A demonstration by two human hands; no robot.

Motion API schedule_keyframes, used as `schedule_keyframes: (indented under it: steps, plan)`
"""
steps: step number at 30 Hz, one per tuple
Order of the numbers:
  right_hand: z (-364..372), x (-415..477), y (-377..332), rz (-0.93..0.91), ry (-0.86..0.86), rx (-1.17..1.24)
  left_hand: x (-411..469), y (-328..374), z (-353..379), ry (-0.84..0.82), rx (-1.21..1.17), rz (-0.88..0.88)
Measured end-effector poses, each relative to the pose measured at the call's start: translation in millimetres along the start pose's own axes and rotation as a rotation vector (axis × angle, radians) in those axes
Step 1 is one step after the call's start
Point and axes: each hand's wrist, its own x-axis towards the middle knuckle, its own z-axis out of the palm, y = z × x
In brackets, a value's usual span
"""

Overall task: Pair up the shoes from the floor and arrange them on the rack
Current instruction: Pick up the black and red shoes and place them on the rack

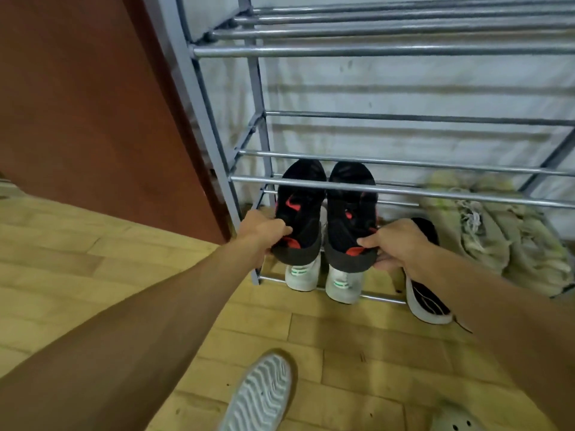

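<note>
Two black sneakers w/ red marks, L hand (264,233) grip pinching left sneaker (300,213) heel, R hand (401,244) pinching right sneaker (351,219) heel, toes poking under rack (404,189) rail, above white pair (323,279) on bottom tier

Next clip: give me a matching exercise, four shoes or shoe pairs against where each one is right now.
Things:
1. black-red pair
2. white pair
3. beige pair
4. upturned white shoe

Places:
A. bottom tier of the rack, left, heels poking out
B. on the wooden floor, sole up, near the camera
C. held at the heels, one by the left hand, one by the right hand
D. low in the rack, right side

Pairs: 1-C, 2-A, 3-D, 4-B
</note>
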Motion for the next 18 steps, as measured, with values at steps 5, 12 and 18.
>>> schedule_keyframes:
  steps: [5, 12, 18]
  plan:
    - [6, 1, 5, 0.021, -0.158, 0.049, 13, 5, -4, 0.052, 0.19, 0.082]
    - [14, -29, 12, -0.029, -0.123, 0.021, -26, -16, -18, -0.035, 0.106, 0.098]
    - [35, -99, 20, -0.013, -0.13, -0.115, -100, -64, -68, -0.168, 0.206, 0.049]
